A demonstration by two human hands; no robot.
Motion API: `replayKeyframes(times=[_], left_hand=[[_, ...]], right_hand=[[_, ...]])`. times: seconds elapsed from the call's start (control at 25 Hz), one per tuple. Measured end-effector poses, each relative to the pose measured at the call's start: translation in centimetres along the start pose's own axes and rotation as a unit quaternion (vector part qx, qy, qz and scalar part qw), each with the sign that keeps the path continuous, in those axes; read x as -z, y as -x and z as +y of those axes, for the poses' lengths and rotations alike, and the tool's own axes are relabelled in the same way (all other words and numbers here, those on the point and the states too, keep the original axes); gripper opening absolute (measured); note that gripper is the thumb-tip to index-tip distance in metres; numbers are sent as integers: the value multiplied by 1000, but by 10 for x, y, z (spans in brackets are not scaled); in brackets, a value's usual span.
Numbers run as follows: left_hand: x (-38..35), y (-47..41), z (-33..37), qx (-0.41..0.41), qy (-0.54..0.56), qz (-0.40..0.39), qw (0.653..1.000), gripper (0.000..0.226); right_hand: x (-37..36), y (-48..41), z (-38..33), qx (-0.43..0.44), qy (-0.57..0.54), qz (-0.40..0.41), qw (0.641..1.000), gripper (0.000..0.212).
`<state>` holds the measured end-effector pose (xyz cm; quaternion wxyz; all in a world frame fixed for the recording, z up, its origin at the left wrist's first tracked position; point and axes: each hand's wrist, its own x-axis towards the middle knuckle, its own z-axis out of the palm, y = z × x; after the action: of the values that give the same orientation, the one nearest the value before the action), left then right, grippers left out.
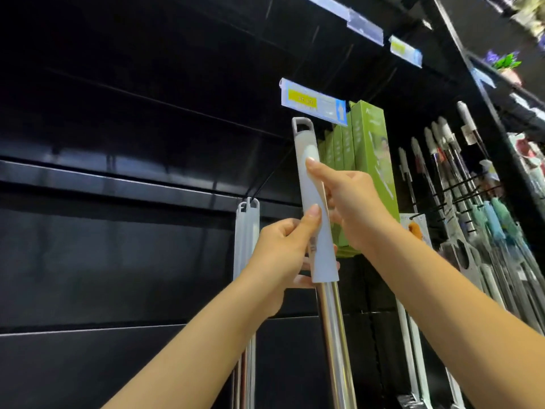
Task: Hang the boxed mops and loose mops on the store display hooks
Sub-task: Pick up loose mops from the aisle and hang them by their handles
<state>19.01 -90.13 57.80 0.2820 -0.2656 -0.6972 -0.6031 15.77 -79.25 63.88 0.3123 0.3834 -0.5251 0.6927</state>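
Both hands grasp one loose mop [317, 202] near the middle of the view, holding it upright with its top leaning slightly toward 11 o'clock. The left hand [283, 255] wraps the lower end of the grey grip, thumb pressed up along its front face, fingers curled behind. The right hand [351, 202] clasps the grip higher up from the 3 o'clock side, its thumb laid on the front. Below the grip a shiny metal pole [334, 335] runs down toward 6 o'clock and out of view.

The hanging loop [302, 124] at the top of the grip is free in the air, just below a price tag [312, 101] that sits at 12 o'clock from the hands. A thin black hook [271, 175] slants behind the grip toward 8 o'clock; the loop is not on it.

At 9 o'clock from the left hand, two more mops [246, 231] hang side by side from the hook's lower end, partly hidden by the left wrist. At 2 o'clock, behind the right hand, a row of green boxes [368, 152] hangs close together. Further toward 3 o'clock, many other long-handled tools [448, 178] hang against the black display wall [118, 261].
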Motion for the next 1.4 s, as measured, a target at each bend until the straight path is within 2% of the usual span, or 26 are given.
replayKeyframes(times=[0.24, 0.48, 0.56, 0.68, 0.76, 0.84, 0.88, 0.96, 1.04, 1.12, 1.2, 1.28, 1.4], left_hand=[[14, -11, -21, 26, -2, 35, 999, 44], [41, -15, -52, 82, -21, 58, 995, 45], [50, -21, -59, 87, -42, 62, 993, 46], [62, -29, -70, 93, -67, 76, 990, 47], [69, -33, -77, 94, -74, 88, 989, 47], [75, -37, -84, 98, -84, 96, 987, 47], [77, -39, -86, 99, -93, 103, 985, 48], [80, -44, -91, 88, -132, 131, 979, 53], [82, -49, -98, 44, -188, 176, 965, 56], [85, -52, -103, 21, -236, 225, 945, 50], [88, -55, -107, 47, -243, 240, 939, 69], [90, -58, -112, 55, -218, 239, 945, 90], [90, -59, -120, 15, -211, 241, 947, 94]], right_hand=[[-12, -12, 33, -51, -37, -16, 998, 36], [-36, -14, 84, -89, -18, -26, 995, 55], [-44, -19, 92, -96, 19, -27, 995, 54], [-51, -24, 103, -92, 8, -68, 993, 35], [-55, -25, 116, -72, 2, -91, 993, 37], [-61, -27, 127, -69, 11, -78, 994, 49], [-64, -29, 131, -67, 20, -68, 995, 47], [-68, -33, 137, -61, 40, -56, 996, 41], [-70, -38, 145, -53, 73, -51, 995, 43], [-71, -41, 155, -53, 102, -44, 992, 43], [-70, -43, 163, -80, 101, -62, 990, 49], [-69, -45, 168, -114, 84, -83, 986, 67], [-67, -49, 177, -118, 86, -84, 986, 82]])
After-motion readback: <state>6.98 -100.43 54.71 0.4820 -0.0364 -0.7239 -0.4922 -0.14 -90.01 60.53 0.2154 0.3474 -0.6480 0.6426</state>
